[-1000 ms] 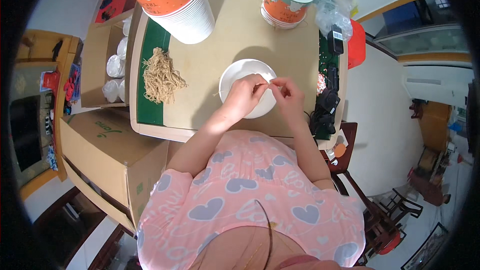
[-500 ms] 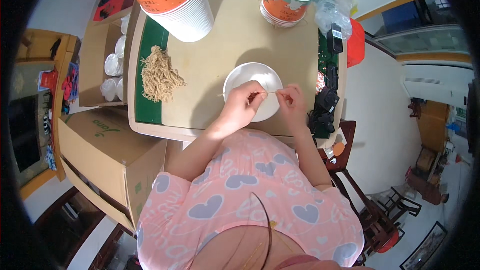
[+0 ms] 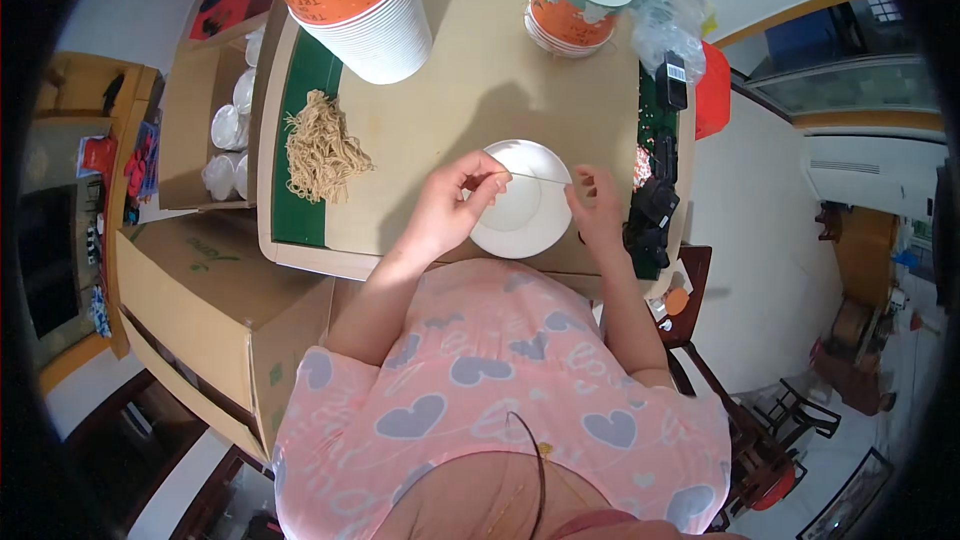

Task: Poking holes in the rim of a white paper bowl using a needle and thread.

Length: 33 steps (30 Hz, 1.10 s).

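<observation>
A thin beige string (image 3: 540, 178) is stretched between my two hands over a round white paper tub (image 3: 520, 220). My left hand (image 3: 448, 202) pinches one end between thumb and fingers at the tub's left rim. At its right rim, my right hand (image 3: 598, 212) has its fingers pinched at the string's other end. The tub stands near the table's front edge, and a circle shows within its rim. Left of it lies a tangled pile of beige strings (image 3: 325, 152).
A tall stack of nested paper tubs (image 3: 385, 30) stands at the back left, a shorter orange and green stack (image 3: 578, 10) at the back right. Along the right edge are a clear plastic bag (image 3: 668, 18) and black cables (image 3: 652, 205). Cardboard boxes (image 3: 210, 275) stand at the left.
My hands have drawn apart, mainly the left one moving left, and more string shows between them. The white tub has shifted slightly right and toward me.
</observation>
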Motion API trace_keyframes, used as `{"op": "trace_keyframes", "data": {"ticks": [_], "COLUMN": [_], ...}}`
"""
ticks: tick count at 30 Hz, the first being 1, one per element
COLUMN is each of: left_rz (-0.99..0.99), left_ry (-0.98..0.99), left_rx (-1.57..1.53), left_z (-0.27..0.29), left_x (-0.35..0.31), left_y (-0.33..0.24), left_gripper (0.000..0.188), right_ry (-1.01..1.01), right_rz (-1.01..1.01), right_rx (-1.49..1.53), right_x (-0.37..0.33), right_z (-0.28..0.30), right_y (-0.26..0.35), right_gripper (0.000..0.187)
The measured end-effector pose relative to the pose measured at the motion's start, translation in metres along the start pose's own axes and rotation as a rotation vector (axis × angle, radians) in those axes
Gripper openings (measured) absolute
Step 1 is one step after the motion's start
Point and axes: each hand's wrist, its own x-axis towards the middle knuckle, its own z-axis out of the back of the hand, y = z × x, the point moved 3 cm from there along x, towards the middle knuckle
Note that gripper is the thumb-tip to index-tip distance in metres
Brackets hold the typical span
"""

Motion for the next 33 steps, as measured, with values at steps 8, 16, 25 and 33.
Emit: {"op": "trace_keyframes", "data": {"ticks": [8,16,25,33], "left_rz": [-0.055,-0.022,-0.21,-0.328], "left_ry": [0.036,-0.049,-0.232,-0.137], "left_rx": [0.14,0.191,0.601,0.58], "left_z": [-0.006,0.003,0.013,-0.056], "left_x": [-0.003,0.003,0.005,0.016], "left_y": [-0.005,0.006,0.0,0.038], "left_gripper": [0.001,0.006,0.023,0.024], "right_ry": [0.224,0.239,0.222,0.3], "right_rz": [0.015,0.366,-0.17,-0.321], "right_rx": [0.274,0.224,0.484,1.103], "right_x": [0.017,0.016,0.019,0.031], "right_z": [0.003,-0.004,0.01,-0.009], "right_y": [0.044,0.083,0.052,0.069], "right_gripper": [0.02,0.019,0.012,0.012]}}
